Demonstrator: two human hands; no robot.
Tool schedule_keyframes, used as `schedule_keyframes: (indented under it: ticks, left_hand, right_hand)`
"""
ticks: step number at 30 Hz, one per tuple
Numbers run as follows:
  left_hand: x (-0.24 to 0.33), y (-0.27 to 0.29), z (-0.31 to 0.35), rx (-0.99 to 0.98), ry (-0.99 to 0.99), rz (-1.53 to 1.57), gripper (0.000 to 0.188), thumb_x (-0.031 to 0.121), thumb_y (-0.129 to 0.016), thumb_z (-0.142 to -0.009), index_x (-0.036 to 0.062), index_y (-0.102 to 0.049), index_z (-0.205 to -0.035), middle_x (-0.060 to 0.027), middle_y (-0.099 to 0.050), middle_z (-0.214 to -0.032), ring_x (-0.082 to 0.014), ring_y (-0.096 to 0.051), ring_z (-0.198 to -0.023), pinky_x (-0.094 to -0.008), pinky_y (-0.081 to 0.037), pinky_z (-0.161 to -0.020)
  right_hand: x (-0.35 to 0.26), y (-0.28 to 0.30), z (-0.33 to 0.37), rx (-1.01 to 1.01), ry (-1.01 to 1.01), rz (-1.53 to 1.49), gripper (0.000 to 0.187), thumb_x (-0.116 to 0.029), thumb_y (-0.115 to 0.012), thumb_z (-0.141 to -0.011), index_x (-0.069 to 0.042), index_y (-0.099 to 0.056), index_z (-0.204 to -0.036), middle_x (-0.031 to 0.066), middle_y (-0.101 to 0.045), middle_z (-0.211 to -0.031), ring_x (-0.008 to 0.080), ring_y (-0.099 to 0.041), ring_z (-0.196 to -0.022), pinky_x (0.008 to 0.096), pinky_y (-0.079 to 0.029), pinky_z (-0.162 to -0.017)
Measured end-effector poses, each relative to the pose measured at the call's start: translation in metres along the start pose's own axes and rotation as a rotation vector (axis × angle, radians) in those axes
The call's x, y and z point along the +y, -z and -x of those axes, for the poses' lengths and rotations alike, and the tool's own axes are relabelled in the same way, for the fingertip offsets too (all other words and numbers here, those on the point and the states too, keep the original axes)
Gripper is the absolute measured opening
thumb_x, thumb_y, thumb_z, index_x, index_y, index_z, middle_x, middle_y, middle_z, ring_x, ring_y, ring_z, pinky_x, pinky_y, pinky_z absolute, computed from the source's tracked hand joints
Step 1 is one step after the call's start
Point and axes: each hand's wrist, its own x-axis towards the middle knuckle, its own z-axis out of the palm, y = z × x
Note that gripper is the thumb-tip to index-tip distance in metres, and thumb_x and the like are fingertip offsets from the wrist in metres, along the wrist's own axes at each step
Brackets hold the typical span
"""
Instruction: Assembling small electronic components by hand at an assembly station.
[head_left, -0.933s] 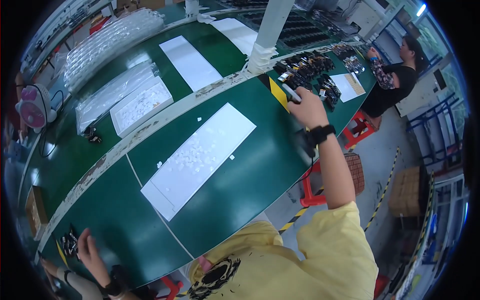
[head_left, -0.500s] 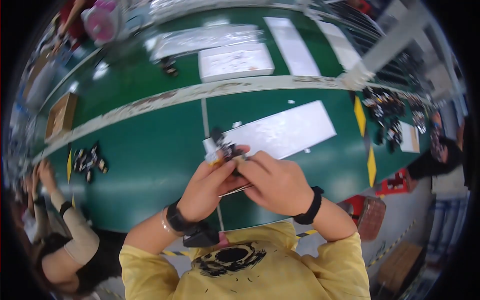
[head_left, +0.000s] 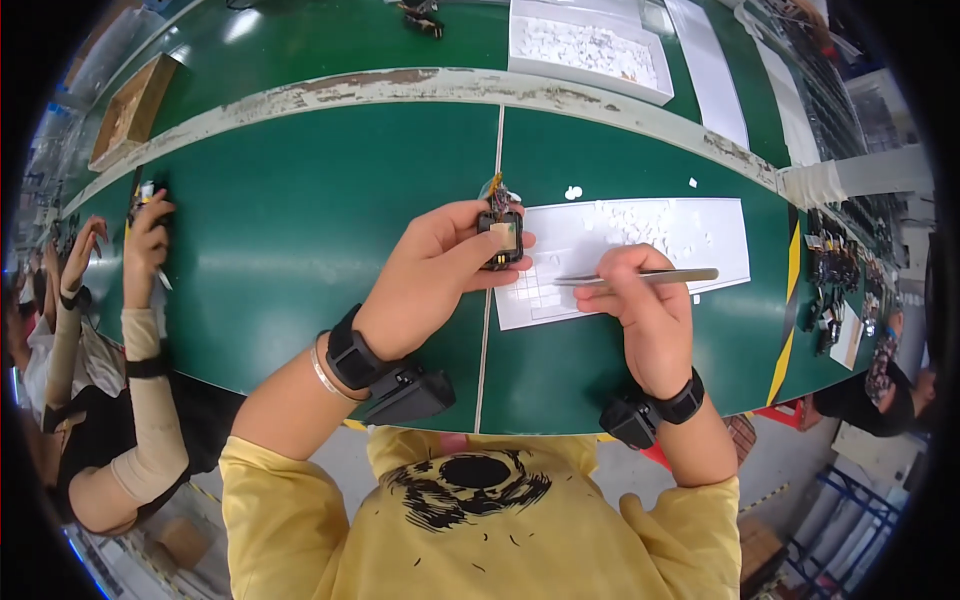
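Observation:
My left hand (head_left: pixel 430 262) grips a small black electronic housing (head_left: pixel 501 240) with its open side up. A beige, partly green patch shows inside the housing, and several thin wires stick out at its far end. Metal tweezers (head_left: pixel 668 276) sit between the thumb and fingers of my right hand (head_left: pixel 645 315), their tips pointing left above the white sheet (head_left: pixel 553 311). Nothing can be made out between the tips. Small white pieces (head_left: pixel 635 222) lie scattered over the sheet, which has grid lines printed at its left end.
A white box (head_left: pixel 597 80) heaped with white bits stands beyond the worn pale ledge (head_left: pixel 400 88). At the left, a co-worker's hand (head_left: pixel 148 240) is over dark parts near a wooden tray (head_left: pixel 135 112). Several black wired assemblies (head_left: pixel 832 262) lie at the right beyond yellow-black tape (head_left: pixel 787 330).
My hands have moved apart. The right hand, with the tweezers, is now over the sheet, while the left keeps the housing. A co-worker's hand has reached the dark parts at the left. The view has shifted.

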Motion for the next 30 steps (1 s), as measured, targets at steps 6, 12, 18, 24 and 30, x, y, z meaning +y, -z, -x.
schedule_keyframes:
  ticks: [6,12,18,24,30]
  left_hand:
    - [-0.003,-0.003,-0.001,0.025,-0.029,-0.029,0.027,0.012,-0.050,-0.090,-0.0035,-0.050,-0.113,-0.0123,-0.059,-0.103,-0.0180,-0.060,-0.092,-0.0293,-0.051,-0.082]
    - [-0.002,-0.002,0.002,0.016,-0.034,-0.051,0.031,0.011,-0.047,-0.091,-0.0033,-0.048,-0.118,-0.0149,-0.059,-0.106,-0.0215,-0.060,-0.095,-0.0312,-0.050,-0.084]
    - [-0.006,-0.009,0.006,-0.020,-0.103,-0.006,0.031,0.007,-0.042,-0.091,-0.0033,-0.045,-0.120,-0.0161,-0.057,-0.110,-0.0227,-0.059,-0.099,-0.0326,-0.049,-0.087]
    - [-0.008,-0.005,0.002,-0.003,-0.059,0.015,0.026,0.011,-0.048,-0.091,-0.0026,-0.050,-0.113,-0.0096,-0.060,-0.103,-0.0140,-0.059,-0.092,-0.0268,-0.049,-0.082]
    - [-0.006,-0.004,0.003,-0.002,-0.075,-0.052,0.031,0.009,-0.043,-0.092,-0.0023,-0.045,-0.121,-0.0160,-0.057,-0.110,-0.0223,-0.059,-0.098,-0.0321,-0.049,-0.086]
  right_hand:
    - [0.006,-0.002,0.001,-0.114,0.071,0.160,0.014,0.008,-0.056,-0.080,0.000,-0.049,-0.089,0.0081,-0.058,-0.084,0.0165,-0.062,-0.078,0.0262,-0.052,-0.071]
    - [-0.005,0.011,-0.001,-0.290,-0.041,0.216,0.013,0.008,-0.059,-0.077,-0.001,-0.051,-0.082,0.0093,-0.062,-0.081,0.0158,-0.062,-0.080,0.0253,-0.051,-0.073]
    - [-0.003,0.009,0.001,-0.133,0.090,0.384,0.015,0.007,-0.062,-0.075,-0.002,-0.052,-0.079,0.0067,-0.062,-0.079,0.0113,-0.060,-0.075,0.0222,-0.048,-0.069]
    - [-0.007,0.002,0.002,-0.136,0.043,0.443,0.014,0.005,-0.064,-0.074,-0.003,-0.053,-0.078,0.0016,-0.060,-0.078,0.0059,-0.057,-0.074,0.0199,-0.047,-0.066]
    - [-0.004,0.005,0.000,-0.169,0.007,0.383,0.014,0.006,-0.063,-0.074,-0.003,-0.053,-0.079,0.0019,-0.060,-0.078,0.0056,-0.056,-0.074,0.0188,-0.046,-0.065]
